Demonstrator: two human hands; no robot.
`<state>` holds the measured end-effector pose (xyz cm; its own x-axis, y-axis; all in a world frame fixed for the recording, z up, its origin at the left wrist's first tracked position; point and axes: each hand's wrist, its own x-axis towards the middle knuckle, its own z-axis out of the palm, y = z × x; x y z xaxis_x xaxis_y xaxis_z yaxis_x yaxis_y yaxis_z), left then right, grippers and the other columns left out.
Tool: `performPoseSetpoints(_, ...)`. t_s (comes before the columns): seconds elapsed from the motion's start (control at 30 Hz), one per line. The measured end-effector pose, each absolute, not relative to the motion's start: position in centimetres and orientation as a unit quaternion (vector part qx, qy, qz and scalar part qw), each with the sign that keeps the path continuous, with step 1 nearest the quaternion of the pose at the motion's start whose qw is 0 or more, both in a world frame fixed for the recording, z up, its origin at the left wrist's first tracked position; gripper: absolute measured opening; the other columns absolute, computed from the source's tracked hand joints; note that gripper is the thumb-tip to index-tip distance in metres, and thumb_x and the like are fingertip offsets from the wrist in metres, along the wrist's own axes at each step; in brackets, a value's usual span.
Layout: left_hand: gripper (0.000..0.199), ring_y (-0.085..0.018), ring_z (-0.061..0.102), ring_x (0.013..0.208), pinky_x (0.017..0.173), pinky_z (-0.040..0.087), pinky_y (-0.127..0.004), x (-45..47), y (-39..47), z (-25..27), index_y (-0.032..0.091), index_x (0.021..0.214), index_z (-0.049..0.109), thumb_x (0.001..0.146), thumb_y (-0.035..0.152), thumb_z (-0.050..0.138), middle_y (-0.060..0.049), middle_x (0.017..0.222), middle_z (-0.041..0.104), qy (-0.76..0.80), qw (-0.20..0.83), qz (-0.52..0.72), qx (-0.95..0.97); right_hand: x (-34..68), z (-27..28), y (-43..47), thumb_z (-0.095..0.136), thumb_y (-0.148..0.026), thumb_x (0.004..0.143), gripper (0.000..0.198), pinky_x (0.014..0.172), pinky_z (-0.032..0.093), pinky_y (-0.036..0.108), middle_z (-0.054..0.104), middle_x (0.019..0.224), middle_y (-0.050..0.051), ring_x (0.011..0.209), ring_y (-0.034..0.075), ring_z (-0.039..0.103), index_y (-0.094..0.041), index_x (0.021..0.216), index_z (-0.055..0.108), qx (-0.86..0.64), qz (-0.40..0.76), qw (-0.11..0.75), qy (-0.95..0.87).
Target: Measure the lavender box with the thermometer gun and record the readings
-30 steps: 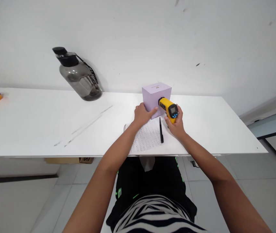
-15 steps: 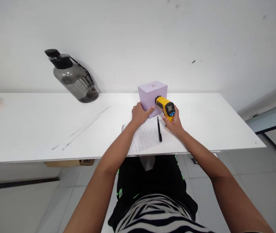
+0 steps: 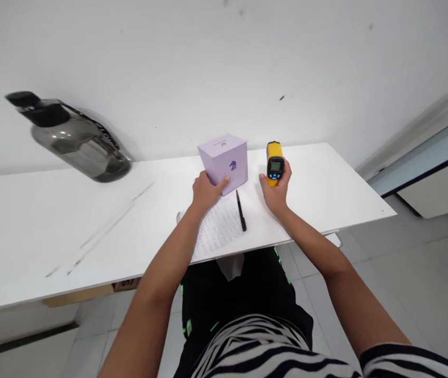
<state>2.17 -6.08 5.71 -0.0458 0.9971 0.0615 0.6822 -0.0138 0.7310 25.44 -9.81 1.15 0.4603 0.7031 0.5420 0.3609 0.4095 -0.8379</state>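
A light purple box (image 3: 227,167) with a dark blue mark on its front stands near the wall. My left hand (image 3: 207,191) grips its lower left corner, the thumb lying across the front face. To the right of the box, apart from it, my right hand (image 3: 277,191) is wrapped round the handle of a yellow and black infrared thermometer (image 3: 275,157). Its small screen and blue buttons face me. Below the box lies a sheet of paper (image 3: 218,226) covered in handwriting, partly under my left forearm. A black pen (image 3: 241,211) rests at the sheet's right edge.
A grey transparent water bottle (image 3: 84,144) with a black lid stands at the left by the wall. The white table (image 3: 102,226) runs along the wall, with dark scuff marks on its left part. Its front edge is close to my body. A cardboard box (image 3: 78,295) shows beneath.
My right hand has drawn the thermometer away from the box front to the right, uncovering the blue mark. The view has turned right. My left hand stays on the box.
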Motion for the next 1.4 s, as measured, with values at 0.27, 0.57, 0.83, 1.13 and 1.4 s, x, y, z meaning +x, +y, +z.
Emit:
performPoseSetpoints(0.27,0.06,-0.039,0.074,0.127,0.105,0.059,-0.05,2.2,-6.1,6.0,0.025,0.122,0.056,0.089,0.069,0.08,-0.018,0.136,0.077,0.652,0.273,0.309,0.637,26.0,1.3,-9.1,0.072,-0.06,0.101,0.095,0.128,0.057,0.063,0.039,0.175,0.019,0.164,0.037,0.051,-0.037,0.179,0.021,-0.53,0.119,0.691,-0.477)
performPoseSetpoints(0.57,0.061,-0.039,0.075,0.125,0.104,0.058,-0.051,2.1,-5.9,5.5,0.025,0.12,0.056,0.088,0.07,0.083,-0.018,0.134,0.077,0.642,0.273,0.332,0.635,26.1,1.1,-9.4,0.075,-0.067,0.098,0.099,0.131,0.054,0.062,0.036,0.178,0.019,0.168,0.038,0.045,-0.034,0.178,0.026,-0.54,0.113,0.679,-0.484)
performPoseSetpoints(0.83,0.061,-0.04,0.074,0.127,0.107,0.059,-0.053,2.1,-5.8,5.4,0.026,0.121,0.057,0.087,0.069,0.084,-0.017,0.134,0.077,0.644,0.278,0.329,0.632,25.9,1.5,-9.7,0.076,-0.064,0.098,0.096,0.13,0.054,0.062,0.039,0.176,0.017,0.163,0.036,0.05,-0.036,0.177,0.028,-0.549,0.139,0.666,-0.485)
performPoseSetpoints(1.13,0.06,-0.039,0.074,0.128,0.107,0.06,-0.052,2.1,-6.1,5.7,0.026,0.121,0.056,0.089,0.068,0.084,-0.018,0.136,0.077,0.641,0.281,0.327,0.635,25.8,1.3,-9.8,0.073,-0.067,0.099,0.095,0.126,0.057,0.061,0.041,0.173,0.017,0.156,0.035,0.054,-0.037,0.177,0.028,-0.549,0.142,0.655,-0.5)
performPoseSetpoints(1.4,0.061,-0.039,0.075,0.129,0.106,0.061,-0.053,2.2,-6.3,5.9,0.025,0.125,0.058,0.09,0.069,0.084,-0.018,0.138,0.077,0.634,0.289,0.333,0.635,25.0,2.2,-10.5,0.077,-0.063,0.1,0.093,0.128,0.057,0.063,0.041,0.176,0.018,0.161,0.037,0.052,-0.036,0.177,0.031,-0.548,0.155,0.644,-0.511)
